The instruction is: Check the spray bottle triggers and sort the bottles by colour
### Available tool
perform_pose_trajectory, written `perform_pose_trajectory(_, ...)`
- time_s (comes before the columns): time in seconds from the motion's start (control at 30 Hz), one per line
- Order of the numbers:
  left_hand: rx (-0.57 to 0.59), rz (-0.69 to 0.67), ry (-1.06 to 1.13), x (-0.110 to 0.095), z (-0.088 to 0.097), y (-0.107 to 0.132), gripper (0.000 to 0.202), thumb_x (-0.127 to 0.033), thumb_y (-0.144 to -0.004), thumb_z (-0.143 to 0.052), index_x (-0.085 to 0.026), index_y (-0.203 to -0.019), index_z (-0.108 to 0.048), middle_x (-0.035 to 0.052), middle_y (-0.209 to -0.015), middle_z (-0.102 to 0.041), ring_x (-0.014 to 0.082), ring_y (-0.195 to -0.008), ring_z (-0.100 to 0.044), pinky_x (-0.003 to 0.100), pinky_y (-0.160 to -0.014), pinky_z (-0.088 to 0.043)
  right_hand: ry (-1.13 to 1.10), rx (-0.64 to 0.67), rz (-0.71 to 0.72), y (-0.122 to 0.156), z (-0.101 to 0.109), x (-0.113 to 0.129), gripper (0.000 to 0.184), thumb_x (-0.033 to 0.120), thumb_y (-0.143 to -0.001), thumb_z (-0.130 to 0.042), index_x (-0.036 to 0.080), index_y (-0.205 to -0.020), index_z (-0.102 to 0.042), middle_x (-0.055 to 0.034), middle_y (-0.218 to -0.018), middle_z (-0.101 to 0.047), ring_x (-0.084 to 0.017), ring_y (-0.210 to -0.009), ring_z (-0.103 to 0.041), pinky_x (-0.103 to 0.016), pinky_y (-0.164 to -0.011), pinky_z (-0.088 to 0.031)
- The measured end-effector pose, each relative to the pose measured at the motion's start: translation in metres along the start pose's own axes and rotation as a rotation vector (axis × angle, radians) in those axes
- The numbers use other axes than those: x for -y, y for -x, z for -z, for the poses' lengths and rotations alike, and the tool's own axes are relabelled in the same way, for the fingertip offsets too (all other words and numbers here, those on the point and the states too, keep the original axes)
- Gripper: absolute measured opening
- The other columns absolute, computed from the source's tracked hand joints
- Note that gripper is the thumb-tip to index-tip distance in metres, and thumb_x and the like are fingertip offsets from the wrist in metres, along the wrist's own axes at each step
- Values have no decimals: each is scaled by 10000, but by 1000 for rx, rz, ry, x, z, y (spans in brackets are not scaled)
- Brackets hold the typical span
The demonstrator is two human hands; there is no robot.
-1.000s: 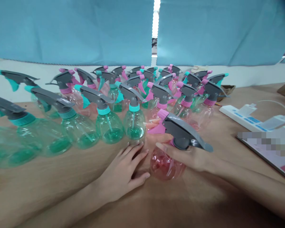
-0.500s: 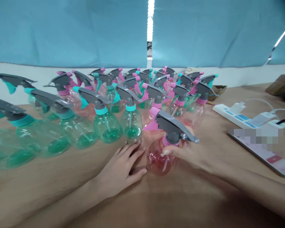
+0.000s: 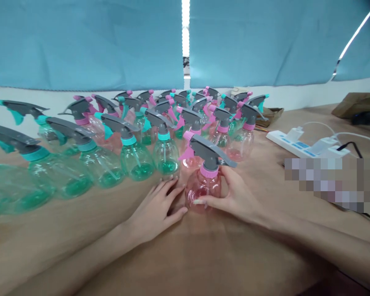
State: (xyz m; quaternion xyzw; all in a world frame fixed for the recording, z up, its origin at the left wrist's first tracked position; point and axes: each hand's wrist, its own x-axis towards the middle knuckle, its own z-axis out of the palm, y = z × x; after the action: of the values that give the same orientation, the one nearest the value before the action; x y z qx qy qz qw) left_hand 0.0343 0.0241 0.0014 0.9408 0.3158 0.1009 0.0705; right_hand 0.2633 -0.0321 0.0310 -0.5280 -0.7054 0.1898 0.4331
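A pink spray bottle [image 3: 202,185] with a grey sprayer head and pink trigger stands upright on the brown table [image 3: 185,255]. My right hand [image 3: 236,199] wraps round its clear body from the right, the thumb across the front and the far fingers hidden behind. To the left of that bottle, my left hand [image 3: 156,209] lies palm down on the tabletop, fingers spread and holding nothing. Just beyond its fingertips is a green spray bottle [image 3: 167,154] with a turquoise collar. Another green spray bottle [image 3: 137,158] stands left of this one.
Several pink and green spray bottles crowd the table behind and to the left. At right lie a white power strip [image 3: 291,144] with plugged-in chargers and a partly blurred-out device. Brown packaging [image 3: 357,109] sits at the far right. A blue curtain [image 3: 89,45] hangs behind.
The pink spray bottle in my right hand has gone from tilted to upright and shifted slightly left and away from me. My left hand stays flat in about the same place.
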Motion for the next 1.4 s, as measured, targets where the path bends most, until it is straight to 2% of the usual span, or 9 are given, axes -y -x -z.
perform_pose_trajectory(0.17,18,4,-17,-8,0,-2,519,-466,-964,-486,-139,-1368,-471,163,-1454,-417,310,-1354,-342,491,-1075,-321,33,1,-26,8,15,-7,457,486,-731,-737,209,-1024,-522,-79,-1059,-642,-259,-1008,-614,-434,-869,-492)
perform_pose_trajectory(0.3,49,-40,-11,-21,-5,-13,539,-472,-966,-478,-147,-1395,-451,151,-1493,-376,303,-1386,-302,491,-1099,-292,65,-27,-89,19,36,-21,535,444,-726,-754,228,-1141,-495,-75,-1133,-638,-271,-1043,-620,-443,-885,-497)
perform_pose_trajectory(0.53,94,-183,12,-55,-22,-54,553,-478,-964,-478,-153,-1409,-448,146,-1516,-343,307,-1406,-270,511,-1118,-258,220,-50,-260,31,88,-39,657,561,-659,-764,223,-1164,-516,-90,-1167,-650,-305,-1082,-612,-461,-910,-487)
perform_pose_trajectory(0.63,113,-225,22,-68,-28,-74,563,-481,-960,-485,-155,-1417,-439,147,-1524,-328,306,-1413,-254,515,-1115,-262,276,-73,-224,36,108,-56,671,588,-689,-729,256,-1221,-491,-71,-1172,-639,-299,-1068,-603,-470,-912,-468)
perform_pose_trajectory(0.77,139,-274,32,-80,-32,-97,559,-473,-962,-491,-141,-1409,-449,157,-1517,-339,301,-1411,-262,512,-1126,-239,316,-147,-160,36,132,-78,566,572,-707,-724,190,-1079,-533,-91,-1048,-630,-270,-942,-606,-411,-790,-490)
perform_pose_trajectory(0.9,142,-294,61,-84,-35,-113,539,-462,-962,-494,-152,-1402,-458,146,-1512,-353,294,-1408,-271,498,-1129,-239,349,-171,-107,26,155,-96,447,536,-740,-712,193,-976,-550,-63,-957,-606,-237,-862,-587,-381,-748,-481)
perform_pose_trajectory(1.07,140,-292,105,-85,-39,-126,535,-452,-954,-516,-166,-1402,-456,135,-1510,-360,303,-1402,-282,501,-1114,-274,320,-177,-189,4,174,-127,495,534,-756,-690,208,-1112,-579,-88,-1060,-594,-258,-928,-598,-402,-787,-514)
perform_pose_trajectory(1.23,145,-288,121,-87,-38,-138,522,-434,-943,-539,-155,-1380,-477,137,-1495,-386,306,-1394,-300,503,-1109,-287,322,-167,-196,-25,182,-152,479,526,-756,-688,183,-1081,-614,-100,-1027,-608,-255,-910,-617,-404,-806,-529)
perform_pose_trajectory(1.4,159,-294,101,-87,-40,-143,528,-446,-958,-510,-149,-1391,-459,143,-1504,-368,294,-1404,-280,493,-1111,-285,321,-198,-218,-49,182,-163,528,538,-725,-708,137,-1062,-636,-139,-1013,-634,-291,-893,-633,-451,-792,-534)
